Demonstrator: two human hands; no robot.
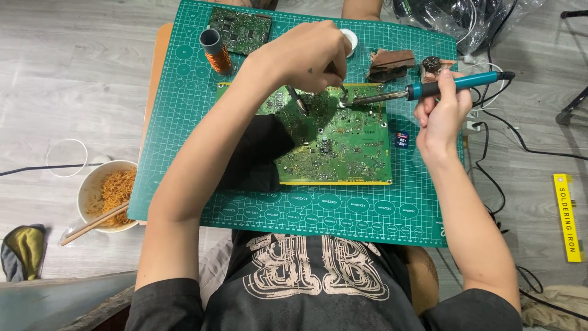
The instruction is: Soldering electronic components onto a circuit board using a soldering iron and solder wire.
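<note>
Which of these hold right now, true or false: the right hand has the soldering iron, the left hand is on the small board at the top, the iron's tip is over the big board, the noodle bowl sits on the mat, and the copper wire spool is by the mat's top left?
1. The right hand holds the soldering iron. True.
2. The left hand rests on the small board. False: it holds tweezers over the large circuit board.
3. The iron's tip is over the large circuit board. True.
4. The noodle bowl sits on the cutting mat. False: it stands on the floor, left of the mat.
5. The copper wire spool stands near the mat's top left. True.
</note>
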